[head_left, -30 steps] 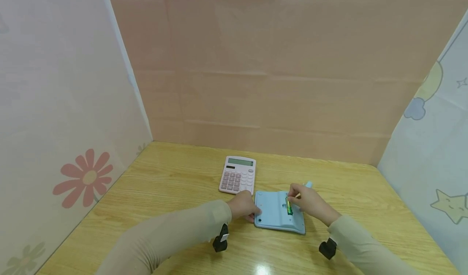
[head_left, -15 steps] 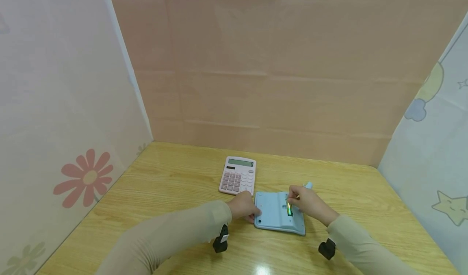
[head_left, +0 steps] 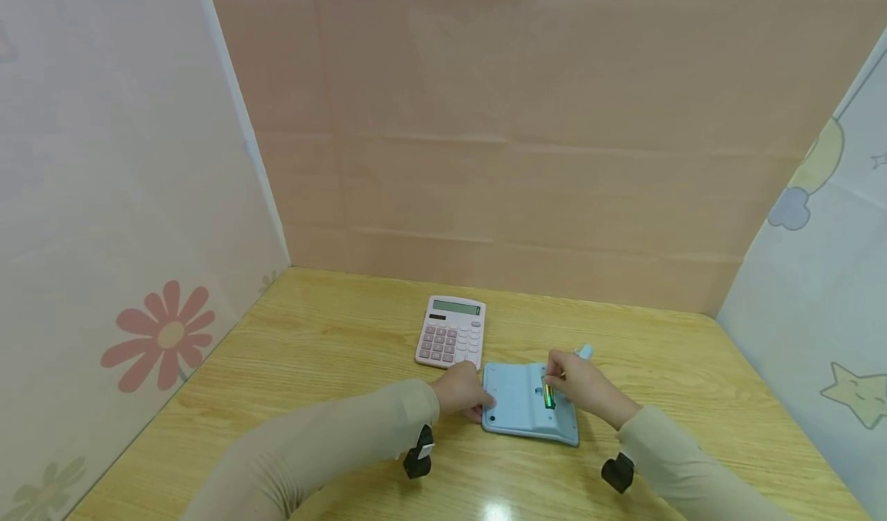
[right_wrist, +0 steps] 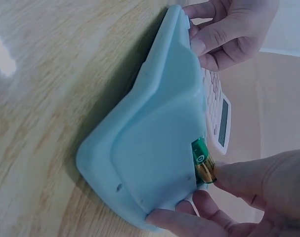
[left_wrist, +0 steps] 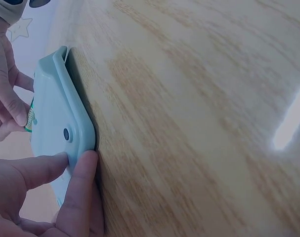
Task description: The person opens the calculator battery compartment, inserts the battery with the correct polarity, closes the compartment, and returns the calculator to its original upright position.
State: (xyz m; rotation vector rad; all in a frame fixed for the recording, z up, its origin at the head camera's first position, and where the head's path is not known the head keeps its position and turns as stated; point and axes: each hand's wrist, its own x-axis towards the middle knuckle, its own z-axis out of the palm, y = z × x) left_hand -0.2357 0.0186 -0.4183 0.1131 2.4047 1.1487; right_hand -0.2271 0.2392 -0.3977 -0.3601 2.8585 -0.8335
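A light blue calculator (head_left: 513, 402) lies face down on the table, its back with the battery slot facing up. My left hand (head_left: 459, 389) grips its left edge, thumb on the back and fingers at the side, as the left wrist view shows. A green and gold battery (right_wrist: 203, 160) sits tilted in the slot, its gold end standing proud. My right hand (head_left: 580, 382) holds that end with the thumb, other fingers resting by the calculator's edge. Whether the battery's lower end is seated cannot be told.
A pink calculator (head_left: 452, 332) lies face up behind my left hand. A small light blue piece (head_left: 585, 351) shows just beyond my right hand, mostly hidden. The wooden table (head_left: 333, 328) meets a plain back wall and patterned side walls.
The battery lies slightly lower in the slot than a second ago, and my right thumb and fingers have shifted slightly with it. My left hand and both calculators stay put.
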